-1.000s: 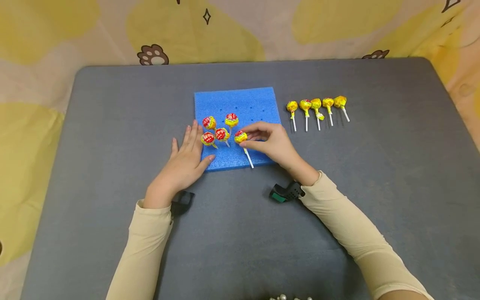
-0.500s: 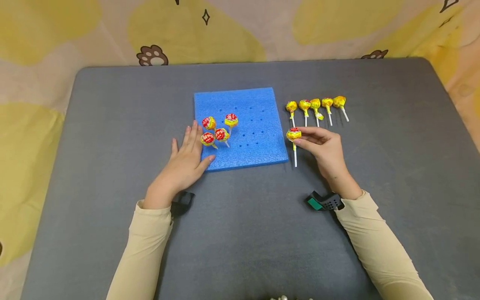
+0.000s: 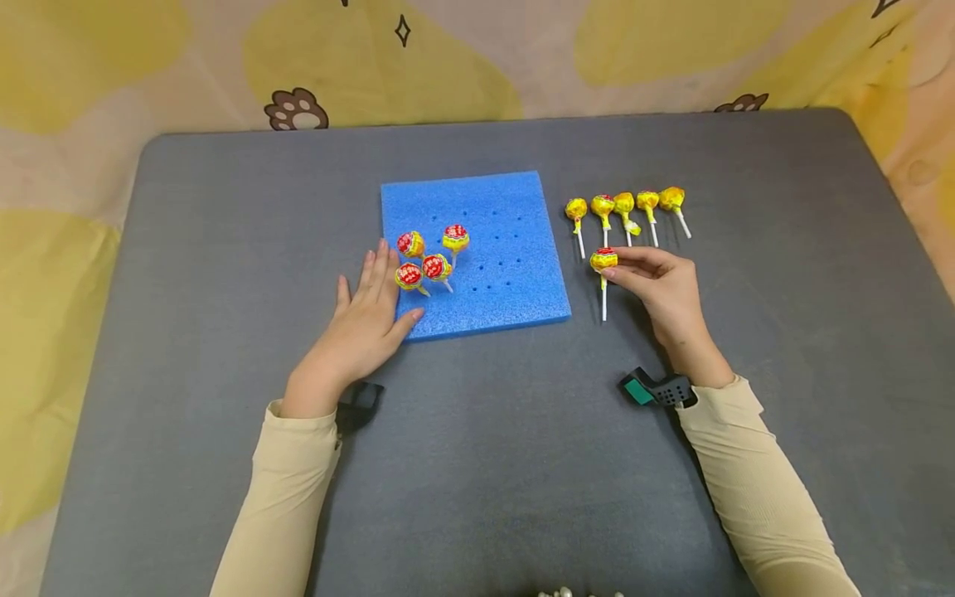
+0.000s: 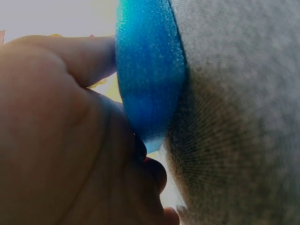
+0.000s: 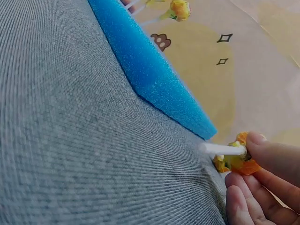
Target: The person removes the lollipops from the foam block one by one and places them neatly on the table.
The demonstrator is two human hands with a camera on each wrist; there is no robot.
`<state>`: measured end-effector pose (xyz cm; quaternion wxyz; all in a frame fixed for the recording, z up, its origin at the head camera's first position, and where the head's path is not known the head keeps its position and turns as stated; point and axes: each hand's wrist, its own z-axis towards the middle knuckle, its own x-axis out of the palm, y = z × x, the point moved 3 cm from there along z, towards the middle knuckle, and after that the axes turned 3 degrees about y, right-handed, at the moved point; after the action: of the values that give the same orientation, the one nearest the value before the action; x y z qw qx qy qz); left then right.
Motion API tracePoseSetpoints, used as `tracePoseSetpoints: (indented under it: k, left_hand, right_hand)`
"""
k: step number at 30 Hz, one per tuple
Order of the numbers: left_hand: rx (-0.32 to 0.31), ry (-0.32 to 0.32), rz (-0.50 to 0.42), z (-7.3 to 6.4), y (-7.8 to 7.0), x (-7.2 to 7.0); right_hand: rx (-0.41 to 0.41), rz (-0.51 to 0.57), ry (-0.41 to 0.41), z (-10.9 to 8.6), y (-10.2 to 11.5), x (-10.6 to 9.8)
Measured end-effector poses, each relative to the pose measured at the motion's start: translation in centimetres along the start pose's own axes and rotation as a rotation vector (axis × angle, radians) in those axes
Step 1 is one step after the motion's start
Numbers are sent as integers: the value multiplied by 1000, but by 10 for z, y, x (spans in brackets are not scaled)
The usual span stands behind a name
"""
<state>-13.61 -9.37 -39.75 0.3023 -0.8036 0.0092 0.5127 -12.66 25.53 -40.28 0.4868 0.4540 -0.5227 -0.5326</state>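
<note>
My right hand [image 3: 660,290] pinches a yellow-and-red wrapped lollipop [image 3: 603,260] by its candy head, the white stick pointing down toward me. It is just right of the blue foam block [image 3: 507,298]; the right wrist view shows the lollipop's white stick [image 5: 222,149] and the block's corner. My left hand [image 3: 361,319] lies with straight fingers along the block's left edge, thumb over its front corner. In the left wrist view the thumb reaches the foam's side [image 4: 150,70]. Several lollipops [image 3: 436,267] stand in the block's left part, heads up, and small holes dot its surface.
Several more lollipops [image 3: 624,204] lie in a row on the grey table [image 3: 477,464], right of the block, sticks toward me. A patterned yellow cloth [image 3: 448,58] hangs behind the table's far edge. Each wrist wears a black camera mount [image 3: 656,388].
My right hand has moved right, carrying the lollipop from above the foam block to beside it, near the row. The left hand has stayed at the block's left edge.
</note>
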Motion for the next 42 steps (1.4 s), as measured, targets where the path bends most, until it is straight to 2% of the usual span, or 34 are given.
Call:
tracePoseSetpoints:
  k: [4, 10, 13, 25, 32, 37, 42]
  left_hand:
    - [7, -4, -1, 0, 0, 0]
    - [13, -12, 2, 1, 0, 0]
    - [9, -9, 2, 0, 0, 0]
    - [8, -14, 12, 2, 1, 0]
    - [22, -12, 13, 2, -1, 4]
    - [12, -11, 18, 2, 0, 3]
    - [7, -7, 12, 0, 1, 1]
  right_hand:
    - [7, -84, 6, 1, 0, -1]
    - [9, -281, 20, 3, -1, 0]
    - [5, -315, 28, 3, 0, 1]
    - [-2, -266, 46, 3, 1, 2]
    - [4, -135, 53, -2, 2, -4]
    - [5, -124, 50, -1, 2, -3]
    - [20, -135, 13, 1, 3, 1]
